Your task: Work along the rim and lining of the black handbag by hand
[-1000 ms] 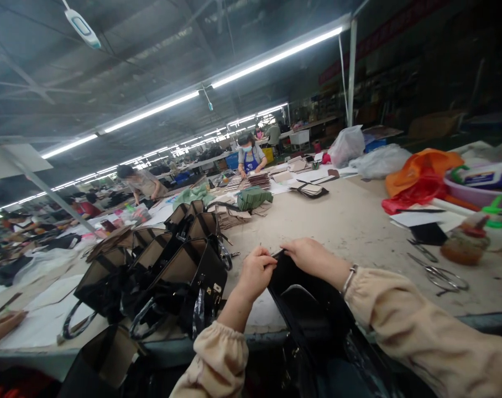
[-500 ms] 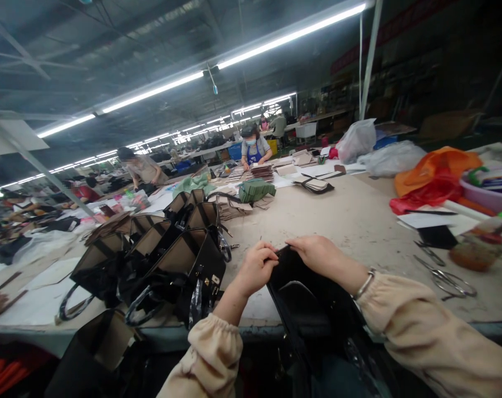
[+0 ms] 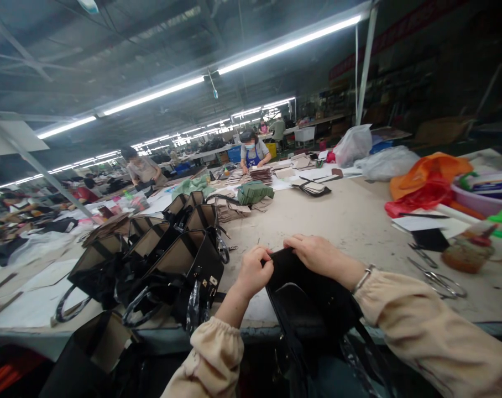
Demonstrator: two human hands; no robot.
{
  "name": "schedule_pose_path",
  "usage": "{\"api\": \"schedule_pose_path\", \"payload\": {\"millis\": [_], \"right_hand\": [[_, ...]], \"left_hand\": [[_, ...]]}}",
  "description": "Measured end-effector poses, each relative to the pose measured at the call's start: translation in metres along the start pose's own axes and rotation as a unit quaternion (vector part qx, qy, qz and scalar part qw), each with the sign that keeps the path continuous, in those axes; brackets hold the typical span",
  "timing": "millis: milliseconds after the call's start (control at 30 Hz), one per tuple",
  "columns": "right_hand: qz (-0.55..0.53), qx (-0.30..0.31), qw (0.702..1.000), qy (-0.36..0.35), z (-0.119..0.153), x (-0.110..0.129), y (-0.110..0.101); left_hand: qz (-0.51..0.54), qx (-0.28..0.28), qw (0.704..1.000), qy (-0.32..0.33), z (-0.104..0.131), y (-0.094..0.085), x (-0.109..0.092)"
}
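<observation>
A black handbag (image 3: 317, 301) hangs open over the table's front edge, its dark inside facing up. My left hand (image 3: 253, 272) pinches the bag's upper rim at its left corner, thumb and fingers pressed together. Farther right along the same rim, my right hand (image 3: 317, 255) is closed on the edge, fingers curled over it; its fingertips are partly hidden. Plastic-wrapped handles (image 3: 356, 354) dangle at the bag's lower right. Left of my left hand stands a group of similar black handbags (image 3: 184, 257) with tan linings.
Scissors (image 3: 439, 279) and a murky jar (image 3: 466, 255) lie at the right, near a purple basin (image 3: 479, 202). A green bundle (image 3: 255, 192) and stacked brown pieces sit mid-table (image 3: 350, 221). Another black bag (image 3: 89, 354) is below the left edge. A co-worker in a blue apron (image 3: 254, 155) works across.
My hands have moved slightly apart along the bag's rim, and more of the edge between them shows. The view has shifted a little.
</observation>
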State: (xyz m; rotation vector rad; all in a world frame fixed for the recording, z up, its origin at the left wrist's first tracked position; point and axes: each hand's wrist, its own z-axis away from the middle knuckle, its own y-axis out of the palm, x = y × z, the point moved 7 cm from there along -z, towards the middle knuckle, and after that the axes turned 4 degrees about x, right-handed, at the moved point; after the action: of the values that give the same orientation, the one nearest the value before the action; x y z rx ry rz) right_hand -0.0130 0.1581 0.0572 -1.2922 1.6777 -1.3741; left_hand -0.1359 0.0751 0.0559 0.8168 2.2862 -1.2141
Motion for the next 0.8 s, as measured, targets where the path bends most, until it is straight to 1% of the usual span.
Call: {"api": "schedule_pose_path", "payload": {"millis": [267, 500, 600, 700, 800], "right_hand": [[-0.032, -0.004, 0.999, 0.013, -0.001, -0.009, 0.009], [-0.029, -0.003, 0.999, 0.016, -0.004, -0.008, 0.008], [-0.040, 0.003, 0.999, 0.000, -0.008, -0.005, 0.007], [-0.048, 0.024, 0.998, -0.018, -0.017, -0.003, 0.009], [-0.044, 0.038, 0.998, -0.018, -0.026, -0.005, 0.011]], "left_hand": [[0.016, -0.014, 1.000, 0.004, 0.006, -0.001, 0.003], [0.020, -0.051, 0.998, -0.011, 0.003, 0.002, 0.011], [0.024, -0.045, 0.999, -0.015, -0.001, 0.005, 0.012], [0.027, -0.029, 0.999, -0.015, -0.002, 0.005, 0.013], [0.032, -0.016, 0.999, -0.005, -0.002, 0.003, 0.012]]}}
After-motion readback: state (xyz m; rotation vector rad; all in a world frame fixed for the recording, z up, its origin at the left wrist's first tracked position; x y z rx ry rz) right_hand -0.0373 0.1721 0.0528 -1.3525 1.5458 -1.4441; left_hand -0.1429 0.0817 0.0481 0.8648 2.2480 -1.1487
